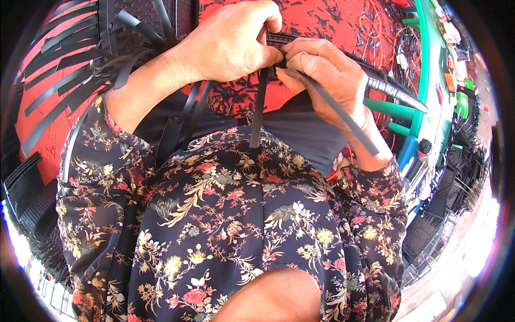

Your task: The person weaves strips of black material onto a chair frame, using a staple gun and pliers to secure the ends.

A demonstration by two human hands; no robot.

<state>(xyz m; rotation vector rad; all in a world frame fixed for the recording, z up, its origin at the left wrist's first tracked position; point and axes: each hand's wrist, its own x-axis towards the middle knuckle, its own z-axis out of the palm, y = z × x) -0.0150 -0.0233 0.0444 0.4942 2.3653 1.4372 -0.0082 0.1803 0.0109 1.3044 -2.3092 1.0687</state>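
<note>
My left hand (233, 43) is closed at the top middle, its thumb and fingers pinched on a flat black strip (259, 110) that hangs down in front of my shirt. Meeting it from the right is my right hand (330, 70), also closed, with a tan wrap on one finger. A second dark flat strip (340, 115) comes out of its grip and slants toward my right wrist. Both sets of fingertips meet at a thin dark bar (281, 38), and they hide where the strips cross it. More loose strips (185, 121) hang below my left forearm.
A dark woven panel (147, 35) stands at upper left, with many strip ends (64, 80) fanning out. Black offcuts litter the red floor (306, 21). A strip-wrapped bar (394, 92) reaches right toward a green-framed table (424, 59) with small items. Dark woven pieces (445, 188) are stacked beyond.
</note>
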